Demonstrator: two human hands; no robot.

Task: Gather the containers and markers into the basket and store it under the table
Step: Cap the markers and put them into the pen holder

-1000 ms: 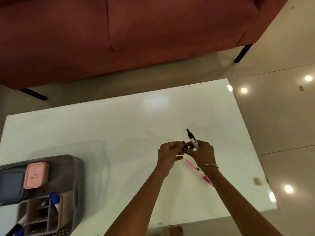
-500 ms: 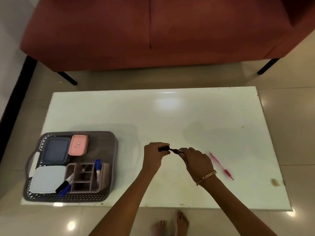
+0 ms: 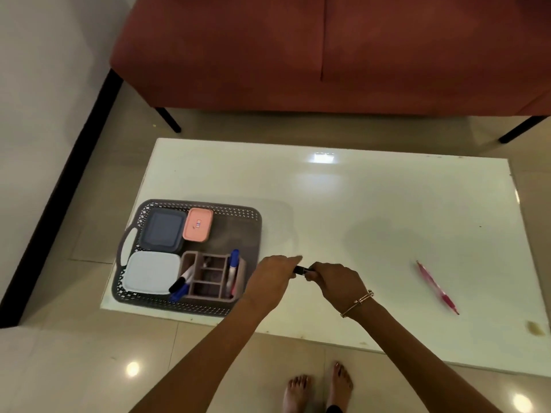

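Observation:
A grey perforated basket point(image 3: 238, 216) sits on the left part of the white table point(image 3: 357, 198). Inside it lie a dark blue container point(image 3: 162, 231), a pink container point(image 3: 197, 224), a pale blue container point(image 3: 150, 272) and a brown divided organizer point(image 3: 205, 275) with blue markers point(image 3: 233, 268) standing in it. Just right of the basket, my left hand point(image 3: 272, 281) and my right hand point(image 3: 335, 283) both grip a black marker point(image 3: 301, 270), one at each end; most of it is hidden by the fingers. A pink pen point(image 3: 436, 287) lies on the table at the right.
A red sofa point(image 3: 328, 49) on black legs stands beyond the table. A white wall with a black skirting runs along the left. My bare feet point(image 3: 316, 389) stand on the glossy tiled floor at the table's near edge.
Both hands, holding the black marker together, have come left toward the basket. The pink pen stays where it lay. The camera has swung left and brought the whole basket into view.

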